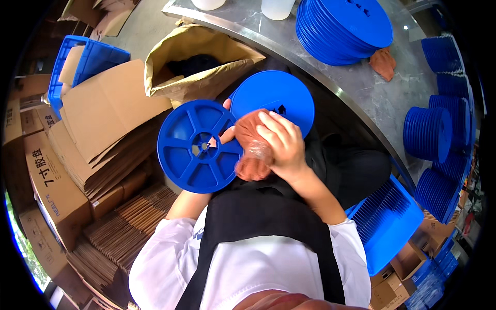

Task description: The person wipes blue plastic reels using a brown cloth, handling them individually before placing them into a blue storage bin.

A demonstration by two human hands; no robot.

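My left hand (227, 136) grips a blue plastic reel (181, 121) with spokes and a centre hole. Most of that hand is hidden behind the reel; some fingers show at its right edge. In my right hand (283, 142) is a bunched reddish-brown cloth (250, 126), with something clear and shiny around its middle. The cloth is close to the reel's right rim; whether they touch I cannot tell. Just beyond both hands lies a blue disc-shaped reel (263, 90) with black arrow marks, partly covered by the cloth and my right hand.
A grey table (351, 85) with a metal edge carries stacks of blue reels (343, 28) and another brown cloth (383, 64). An open yellowish sack (181, 46) stands ahead. Flattened cardboard (113, 103) and boxes fill the left. A blue bin (395, 222) of reels is at right.
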